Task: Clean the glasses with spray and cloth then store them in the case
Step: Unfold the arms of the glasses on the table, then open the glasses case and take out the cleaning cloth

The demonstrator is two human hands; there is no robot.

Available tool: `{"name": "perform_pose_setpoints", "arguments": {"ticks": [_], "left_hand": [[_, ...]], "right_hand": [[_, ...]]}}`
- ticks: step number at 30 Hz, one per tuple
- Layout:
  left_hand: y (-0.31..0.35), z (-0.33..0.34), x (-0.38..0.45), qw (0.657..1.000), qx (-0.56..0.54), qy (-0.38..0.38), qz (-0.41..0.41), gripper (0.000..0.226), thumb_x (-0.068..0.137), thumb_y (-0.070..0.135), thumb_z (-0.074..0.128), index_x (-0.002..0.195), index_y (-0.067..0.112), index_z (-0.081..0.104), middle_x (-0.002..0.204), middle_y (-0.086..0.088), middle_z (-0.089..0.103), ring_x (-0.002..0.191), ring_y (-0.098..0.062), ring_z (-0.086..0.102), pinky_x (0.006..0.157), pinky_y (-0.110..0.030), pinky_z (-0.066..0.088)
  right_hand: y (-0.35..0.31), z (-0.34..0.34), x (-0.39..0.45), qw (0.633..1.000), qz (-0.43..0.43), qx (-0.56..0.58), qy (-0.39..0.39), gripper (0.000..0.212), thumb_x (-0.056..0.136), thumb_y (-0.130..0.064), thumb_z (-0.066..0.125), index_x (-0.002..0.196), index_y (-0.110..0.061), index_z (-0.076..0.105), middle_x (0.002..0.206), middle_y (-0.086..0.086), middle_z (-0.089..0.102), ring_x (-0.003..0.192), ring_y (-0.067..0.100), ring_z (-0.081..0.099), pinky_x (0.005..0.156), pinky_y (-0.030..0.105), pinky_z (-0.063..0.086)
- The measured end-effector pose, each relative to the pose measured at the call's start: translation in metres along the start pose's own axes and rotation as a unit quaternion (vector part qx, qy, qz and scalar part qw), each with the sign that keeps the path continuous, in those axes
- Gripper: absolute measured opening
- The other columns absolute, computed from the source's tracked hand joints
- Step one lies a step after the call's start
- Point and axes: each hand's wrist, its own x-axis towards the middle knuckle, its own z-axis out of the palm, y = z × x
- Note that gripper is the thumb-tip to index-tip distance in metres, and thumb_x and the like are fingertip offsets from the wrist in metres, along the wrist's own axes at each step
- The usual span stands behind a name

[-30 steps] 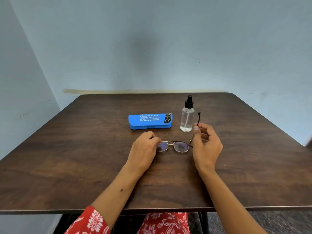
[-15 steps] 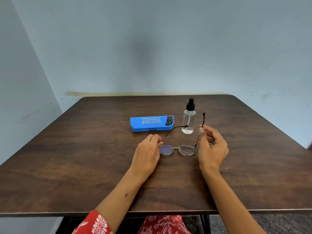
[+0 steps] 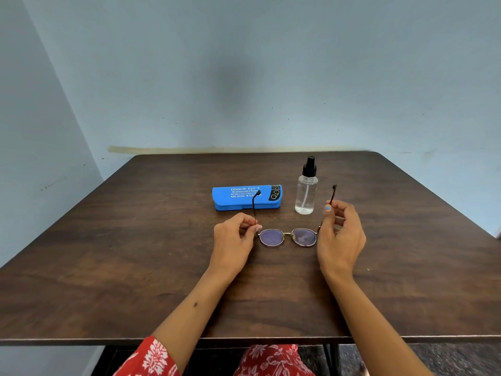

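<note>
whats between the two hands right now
In the head view, the glasses span the gap: the left hand pinches one temple arm, the right hand the other, with both lenses above the table between them.

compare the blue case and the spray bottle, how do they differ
The case is solid blue with white print and lies flat and closed; the spray bottle is clear with a black cap and stands upright. The case is long and low, the bottle narrow and tall. Both sit untouched on the table, beyond the glasses.

Unfolded glasses [image 3: 288,236] before closed blue case [image 3: 246,198]
</note>
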Motion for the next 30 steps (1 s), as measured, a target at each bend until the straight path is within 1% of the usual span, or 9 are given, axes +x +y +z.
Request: {"name": "perform_pose_setpoints", "arguments": {"ticks": [4, 8, 13, 16, 20, 23, 25, 28, 30], "left_hand": [[0.001, -0.001, -0.002, 1.0, -0.001, -0.001, 0.003, 0.013, 0.08, 0.014, 0.073, 0.093, 0.012, 0.069, 0.081, 0.009, 0.066, 0.077, 0.002, 0.063, 0.069, -0.006, 0.05], [-0.001, -0.01, -0.005, 1.0, -0.013, 0.028, 0.006, 0.018, 0.077, 0.006, 0.071, 0.095, 0.011, 0.068, 0.085, 0.005, 0.067, 0.075, -0.001, 0.064, 0.067, -0.005, 0.049], [-0.019, -0.037, 0.012, 0.997, 0.011, 0.074, 0.021, 0.043, 0.07, 0.006, 0.074, 0.11, 0.007, 0.06, 0.107, -0.001, 0.065, 0.098, -0.013, 0.064, 0.085, -0.009, 0.046], [-0.031, -0.054, 0.032, 0.996, 0.087, 0.024, 0.003, 0.078, 0.065, 0.023, 0.084, 0.132, 0.009, 0.046, 0.133, -0.003, 0.053, 0.122, -0.017, 0.05, 0.102, -0.023, 0.036], [-0.044, -0.061, 0.057, 0.992, 0.101, -0.063, -0.052, 0.103, 0.059, 0.044, 0.079, 0.144, 0.01, 0.031, 0.148, -0.005, 0.036, 0.135, -0.02, 0.036, 0.109, -0.028, 0.028], [-0.053, -0.056, 0.067, 0.986, 0.118, -0.091, -0.071, 0.089, 0.073, 0.04, 0.07, 0.146, 0.009, 0.027, 0.152, -0.007, 0.031, 0.137, -0.021, 0.033, 0.11, -0.03, 0.027], [-0.059, -0.053, 0.07, 0.987, 0.115, -0.077, -0.085, 0.084, 0.079, 0.027, 0.071, 0.147, 0.009, 0.025, 0.153, -0.008, 0.029, 0.139, -0.022, 0.03, 0.112, -0.034, 0.026], [-0.064, -0.051, 0.071, 0.989, 0.106, -0.074, -0.069, 0.088, 0.075, 0.02, 0.076, 0.146, 0.009, 0.025, 0.152, -0.009, 0.031, 0.139, -0.023, 0.03, 0.112, -0.033, 0.026], [-0.067, -0.05, 0.07, 0.99, 0.107, -0.071, -0.056, 0.091, 0.071, 0.021, 0.077, 0.146, 0.008, 0.027, 0.151, -0.01, 0.033, 0.139, -0.023, 0.031, 0.111, -0.032, 0.026]], "right_hand": [[-0.002, -0.001, -0.001, 1.0, -0.003, -0.001, -0.004, 0.015, 0.09, -0.022, 0.056, 0.105, -0.019, 0.058, 0.094, -0.003, 0.063, 0.078, 0.015, 0.059, 0.067, 0.03, 0.05], [-0.004, -0.005, 0.0, 0.999, -0.006, 0.021, 0.049, 0.038, 0.084, -0.028, 0.054, 0.119, -0.013, 0.049, 0.112, -0.003, 0.053, 0.094, 0.018, 0.054, 0.079, 0.04, 0.048], [-0.023, -0.013, -0.008, 0.965, -0.24, 0.021, 0.103, 0.043, 0.087, -0.015, 0.053, 0.126, -0.002, 0.042, 0.125, 0.02, 0.047, 0.114, 0.029, 0.047, 0.093, 0.046, 0.042], [-0.055, -0.003, -0.03, 0.926, -0.371, 0.055, 0.049, 0.038, 0.086, -0.015, 0.054, 0.121, -0.004, 0.045, 0.126, 0.02, 0.046, 0.116, 0.028, 0.046, 0.098, 0.035, 0.039], [-0.085, 0.039, -0.062, 0.865, -0.484, 0.008, -0.135, 0.036, 0.08, -0.009, 0.051, 0.116, -0.006, 0.055, 0.117, 0.014, 0.062, 0.104, 0.024, 0.056, 0.09, 0.033, 0.045], [-0.083, 0.079, -0.075, 0.843, -0.444, -0.165, -0.255, 0.046, 0.069, -0.011, 0.058, 0.114, -0.003, 0.061, 0.111, 0.012, 0.064, 0.099, 0.026, 0.061, 0.085, 0.032, 0.049], [-0.08, 0.098, -0.074, 0.831, -0.369, -0.279, -0.308, 0.062, 0.073, -0.009, 0.067, 0.13, 0.003, 0.048, 0.13, 0.019, 0.052, 0.12, 0.028, 0.051, 0.098, 0.031, 0.042], [-0.071, 0.122, -0.063, 0.789, -0.293, -0.381, -0.383, 0.055, 0.098, -0.003, 0.03, 0.145, 0.007, 0.003, 0.154, 0.025, 0.007, 0.143, 0.034, 0.009, 0.115, 0.036, 0.015], [-0.064, 0.136, -0.055, 0.776, -0.263, -0.436, -0.372, 0.052, 0.1, -0.005, 0.021, 0.144, 0.008, -0.003, 0.154, 0.026, 0.002, 0.143, 0.035, 0.004, 0.115, 0.039, 0.012]]}}
